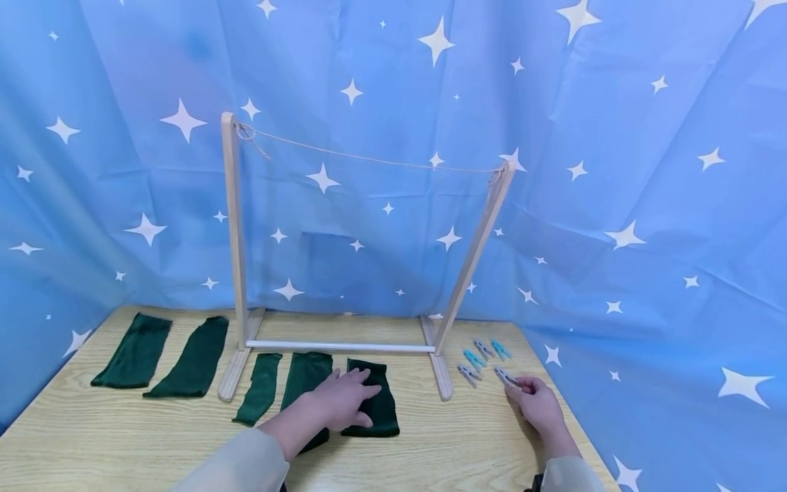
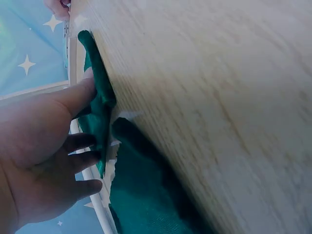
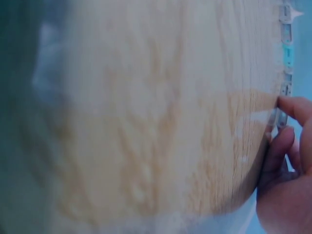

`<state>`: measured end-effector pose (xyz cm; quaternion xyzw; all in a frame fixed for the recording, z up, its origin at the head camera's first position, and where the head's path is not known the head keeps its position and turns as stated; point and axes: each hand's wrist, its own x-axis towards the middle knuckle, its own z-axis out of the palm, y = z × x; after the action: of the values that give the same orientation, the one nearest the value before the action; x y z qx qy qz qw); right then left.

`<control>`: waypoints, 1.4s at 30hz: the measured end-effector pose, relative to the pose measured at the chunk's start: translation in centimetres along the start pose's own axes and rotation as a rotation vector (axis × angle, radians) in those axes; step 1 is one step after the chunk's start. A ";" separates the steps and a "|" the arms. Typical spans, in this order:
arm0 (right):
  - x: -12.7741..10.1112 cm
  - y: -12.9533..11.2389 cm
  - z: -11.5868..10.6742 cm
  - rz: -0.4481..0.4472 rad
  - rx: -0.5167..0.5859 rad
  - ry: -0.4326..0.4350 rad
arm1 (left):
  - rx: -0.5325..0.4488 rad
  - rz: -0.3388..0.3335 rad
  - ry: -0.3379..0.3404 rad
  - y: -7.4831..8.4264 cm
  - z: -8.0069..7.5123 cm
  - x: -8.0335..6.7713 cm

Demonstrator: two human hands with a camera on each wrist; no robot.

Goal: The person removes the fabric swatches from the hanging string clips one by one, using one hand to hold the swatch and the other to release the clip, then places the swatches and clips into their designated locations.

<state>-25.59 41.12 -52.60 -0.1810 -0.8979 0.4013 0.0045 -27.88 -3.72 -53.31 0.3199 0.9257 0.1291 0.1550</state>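
Observation:
My left hand (image 1: 356,398) lies on the rightmost dark green cloth (image 1: 382,413), in front of the wooden rack (image 1: 234,232). In the left wrist view the thumb and fingers (image 2: 80,144) bunch a fold of that green cloth (image 2: 100,105) between them. A second green cloth (image 1: 305,372) sits just left of it, partly under my forearm. My right hand (image 1: 526,388) pinches one end of a grey clothespin (image 1: 507,376) lying on the table. The right wrist view shows two fingertips (image 3: 292,105) on this clothespin (image 3: 281,118).
A string (image 1: 369,159) runs between the rack's two posts, and a white rod (image 1: 338,347) joins its feet. Three more green cloths (image 1: 195,359) lie to the left. Grey and teal clothespins (image 1: 474,358) lie near the table's right edge. A blue starred backdrop surrounds the table.

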 end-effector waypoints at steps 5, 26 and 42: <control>-0.3 -0.3 0.1 0.011 -0.013 -0.005 | -0.031 0.035 0.070 1.1 -1.8 -1.6; -0.1 0.0 -0.1 0.007 -0.017 -0.009 | -0.202 0.164 0.116 3.5 -3.2 -3.6; -0.5 -0.6 0.0 0.005 0.000 -0.010 | -0.154 0.068 0.074 3.5 -4.1 -3.4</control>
<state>-25.27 40.60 -52.10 -0.1811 -0.8974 0.4024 -0.0011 -24.89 -3.74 -47.68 0.3331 0.9069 0.2167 0.1402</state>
